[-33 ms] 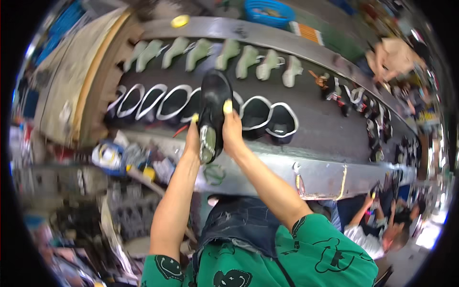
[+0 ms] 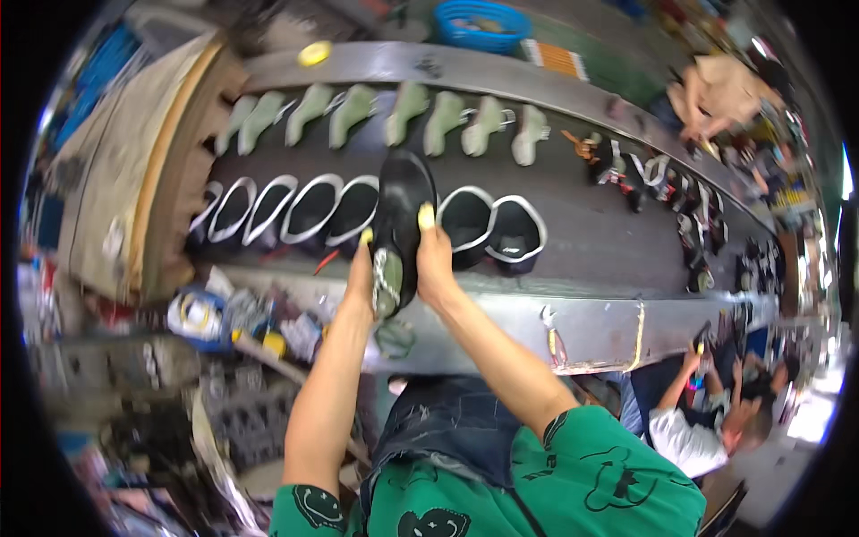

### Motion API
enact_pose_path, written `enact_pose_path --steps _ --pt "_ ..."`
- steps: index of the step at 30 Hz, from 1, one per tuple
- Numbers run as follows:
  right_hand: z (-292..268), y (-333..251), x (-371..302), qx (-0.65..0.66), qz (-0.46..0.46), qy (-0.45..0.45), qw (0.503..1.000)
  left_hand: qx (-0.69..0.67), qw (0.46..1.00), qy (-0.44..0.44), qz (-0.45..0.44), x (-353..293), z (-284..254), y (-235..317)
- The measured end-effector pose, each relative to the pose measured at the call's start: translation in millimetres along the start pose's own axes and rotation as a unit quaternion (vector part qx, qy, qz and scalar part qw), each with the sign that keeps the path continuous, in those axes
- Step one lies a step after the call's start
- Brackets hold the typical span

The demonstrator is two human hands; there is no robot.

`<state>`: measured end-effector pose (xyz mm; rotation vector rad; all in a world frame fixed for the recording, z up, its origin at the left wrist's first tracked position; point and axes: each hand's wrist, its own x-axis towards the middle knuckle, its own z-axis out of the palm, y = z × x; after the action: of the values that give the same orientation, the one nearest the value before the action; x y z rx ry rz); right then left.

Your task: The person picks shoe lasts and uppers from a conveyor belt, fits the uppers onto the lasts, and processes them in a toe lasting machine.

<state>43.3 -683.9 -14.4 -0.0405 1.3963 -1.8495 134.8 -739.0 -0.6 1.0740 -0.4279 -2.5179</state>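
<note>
A black shoe (image 2: 404,192) with a pale green shoe last inside it is held up between my two hands over the near edge of a dark conveyor belt (image 2: 591,242). White lacing shows at its near end. My left hand (image 2: 360,282) grips its left side, and my right hand (image 2: 435,264) presses the right side. Yellow covers sit on the thumbs; my other fingers are hidden by the shoe. Behind it stands a row of black shoe uppers (image 2: 465,228) with white rims, partly covered by the held shoe. Farther back, several pale green shoe lasts (image 2: 445,123) line the belt.
A wooden housing (image 2: 134,170) stands over the belt's left end. Pliers (image 2: 554,338) and a yellow strip (image 2: 639,336) lie on the near metal ledge. Past the far ledge is a blue basket (image 2: 483,25). Co-workers, one in tan (image 2: 727,98), one in white (image 2: 691,440), sit at the right.
The belt and everything on it appear slightly lower and to the left in view. Both hands keep their hold on the shoe, which has also sunk a little in the picture.
</note>
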Motion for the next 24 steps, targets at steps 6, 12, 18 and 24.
enact_pose_path --steps 6,12,18,24 --pt "-164 -29 62 0.142 0.15 0.131 0.97 0.465 0.882 0.075 0.03 93 8 -62" --pt "-297 -97 230 -0.275 0.047 0.368 0.887 0.537 0.841 0.042 0.051 214 21 -46" --pt "-364 -147 326 -0.44 -0.193 0.314 0.819 0.536 0.833 -0.056 0.124 415 127 -98" --pt "-282 -76 171 -0.57 -0.092 -0.067 0.813 0.734 0.57 0.065 0.365 476 226 -190"
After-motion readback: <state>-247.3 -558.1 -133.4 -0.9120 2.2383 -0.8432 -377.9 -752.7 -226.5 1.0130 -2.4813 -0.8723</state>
